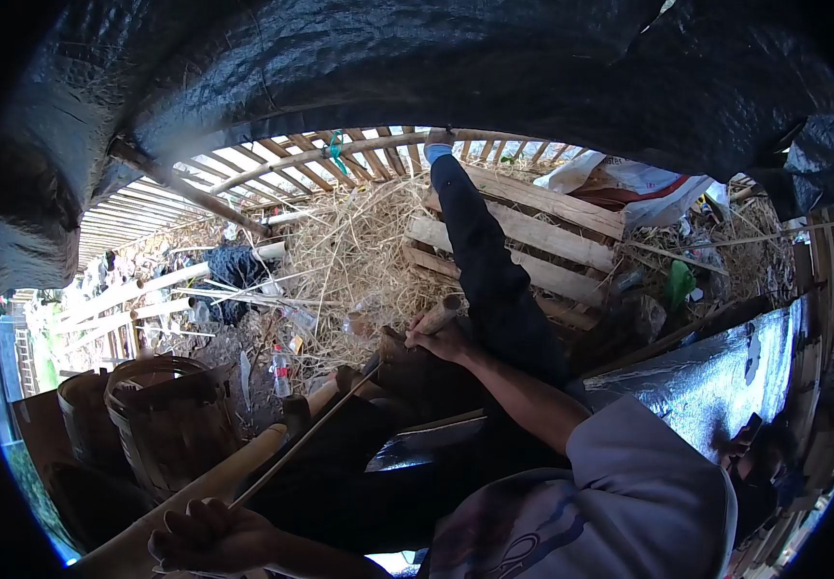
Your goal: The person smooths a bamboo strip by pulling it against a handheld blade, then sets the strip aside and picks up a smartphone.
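Observation:
My right hand (pixel 439 340) is closed around a wooden-handled knife (pixel 449 307), the handle's pale end sticking out beyond the fingers. Its blade is mostly in shadow and hard to make out. A thin bamboo strip (pixel 306 439) runs from near that blade down to the lower left. At this lower end my left hand (pixel 209 536) has its fingers curled on the strip. Beneath and beside the strip lies a thick bamboo pole (pixel 234 461), slanting across my lap area. One dark-trousered leg (pixel 485 246) stretches away from me, its foot by the slatted wall.
Round bamboo baskets (pixel 171 415) stand at the left. Straw (pixel 349 241) covers the ground, with a slatted wooden pallet (pixel 542 251), a plastic bottle (pixel 281 372) and litter on it. Dark sheeting (pixel 417 68) hangs overhead. Another person (pixel 764 463) is at the lower right.

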Demonstrator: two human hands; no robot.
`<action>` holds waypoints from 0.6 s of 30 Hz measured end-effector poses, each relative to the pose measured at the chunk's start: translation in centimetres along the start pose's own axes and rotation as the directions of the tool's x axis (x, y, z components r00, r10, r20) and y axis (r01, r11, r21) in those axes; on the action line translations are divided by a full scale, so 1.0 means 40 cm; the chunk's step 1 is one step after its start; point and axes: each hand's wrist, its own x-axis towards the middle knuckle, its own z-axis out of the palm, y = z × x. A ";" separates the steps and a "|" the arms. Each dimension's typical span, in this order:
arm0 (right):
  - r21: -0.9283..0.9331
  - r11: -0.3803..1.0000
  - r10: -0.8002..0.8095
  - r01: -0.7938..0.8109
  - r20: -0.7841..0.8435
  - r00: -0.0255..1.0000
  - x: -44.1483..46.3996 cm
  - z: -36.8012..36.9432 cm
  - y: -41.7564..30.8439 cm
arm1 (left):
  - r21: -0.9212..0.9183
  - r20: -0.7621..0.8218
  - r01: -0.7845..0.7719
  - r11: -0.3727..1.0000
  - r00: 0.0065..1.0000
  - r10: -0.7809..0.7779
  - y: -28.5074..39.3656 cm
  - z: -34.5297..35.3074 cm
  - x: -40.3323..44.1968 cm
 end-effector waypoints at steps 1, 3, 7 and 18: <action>-0.011 0.999 -0.036 0.037 0.033 0.999 0.000 0.002 0.002 | -0.014 0.014 0.013 1.000 1.000 -0.012 0.004 0.004 -0.003; 0.081 0.990 -0.113 0.112 0.005 0.994 -0.001 0.028 0.001 | -0.027 0.028 0.021 0.999 0.999 -0.021 0.001 -0.006 0.003; 0.142 0.961 -0.244 0.236 0.045 0.969 -0.048 0.078 -0.146 | -0.190 0.264 0.055 0.980 0.965 -0.003 -0.019 -0.038 0.027; 0.439 0.795 -0.505 0.418 0.097 0.858 -0.168 0.268 -0.363 | -0.230 0.219 -0.008 0.973 0.974 0.060 -0.014 -0.011 0.005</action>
